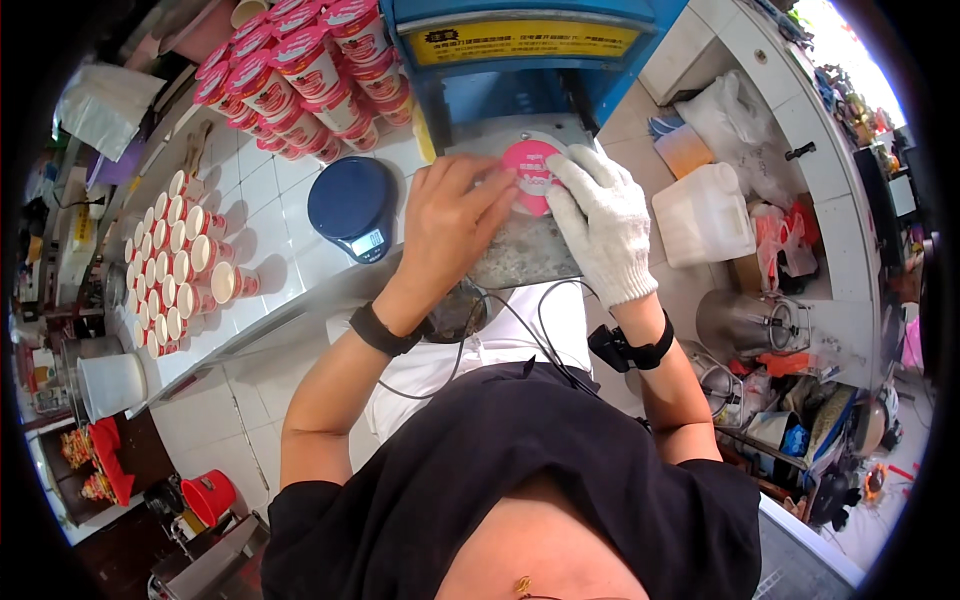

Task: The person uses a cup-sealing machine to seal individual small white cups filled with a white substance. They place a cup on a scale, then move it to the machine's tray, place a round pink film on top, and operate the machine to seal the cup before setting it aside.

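A round pink lid (527, 160) with white print lies over the metal plate (515, 262) of a blue machine (500, 20). My bare left hand (452, 212) comes in from the left, its fingers bent together at the lid's left edge; the fingertips are blurred. On the right, my right hand (603, 222) wears a white knitted glove, its thumb and fingers closed at the lid's right edge. Whatever sits under the lid is hidden.
Left of the machine, a blue digital scale (349, 208) stands on the white tiled counter (262, 190). Pink-lidded cups (305, 75) are stacked behind it; several open paper cups (185, 260) stand farther left. A white plastic jug (703, 215) and bags (735, 125) lie to the right.
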`<action>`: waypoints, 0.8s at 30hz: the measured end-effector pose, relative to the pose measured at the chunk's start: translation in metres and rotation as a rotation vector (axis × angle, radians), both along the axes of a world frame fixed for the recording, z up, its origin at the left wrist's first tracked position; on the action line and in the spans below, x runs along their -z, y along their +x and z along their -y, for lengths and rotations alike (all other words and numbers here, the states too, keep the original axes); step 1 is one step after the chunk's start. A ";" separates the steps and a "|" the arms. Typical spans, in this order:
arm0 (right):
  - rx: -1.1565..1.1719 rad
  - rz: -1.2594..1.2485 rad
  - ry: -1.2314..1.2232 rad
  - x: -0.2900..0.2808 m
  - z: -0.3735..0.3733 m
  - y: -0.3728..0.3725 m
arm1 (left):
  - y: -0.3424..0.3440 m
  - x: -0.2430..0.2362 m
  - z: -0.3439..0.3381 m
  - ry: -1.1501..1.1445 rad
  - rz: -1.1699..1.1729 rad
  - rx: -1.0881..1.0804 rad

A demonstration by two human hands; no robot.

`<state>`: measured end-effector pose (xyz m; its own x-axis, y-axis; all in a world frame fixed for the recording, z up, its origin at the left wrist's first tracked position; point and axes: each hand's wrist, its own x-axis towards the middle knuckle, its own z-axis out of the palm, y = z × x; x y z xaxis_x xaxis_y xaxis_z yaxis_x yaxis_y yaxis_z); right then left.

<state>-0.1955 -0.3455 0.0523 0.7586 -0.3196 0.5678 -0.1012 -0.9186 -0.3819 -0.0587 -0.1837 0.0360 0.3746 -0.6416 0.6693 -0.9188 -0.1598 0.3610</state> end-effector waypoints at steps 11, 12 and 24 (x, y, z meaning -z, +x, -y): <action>-0.021 0.052 -0.002 -0.001 0.001 0.002 | 0.005 -0.009 0.011 -0.011 -0.019 0.083; -0.031 0.077 -0.007 -0.002 0.001 0.002 | 0.005 -0.008 0.010 -0.022 -0.041 0.080; -0.034 0.116 -0.025 -0.001 0.002 0.002 | 0.018 -0.005 -0.010 -0.161 -0.252 -0.150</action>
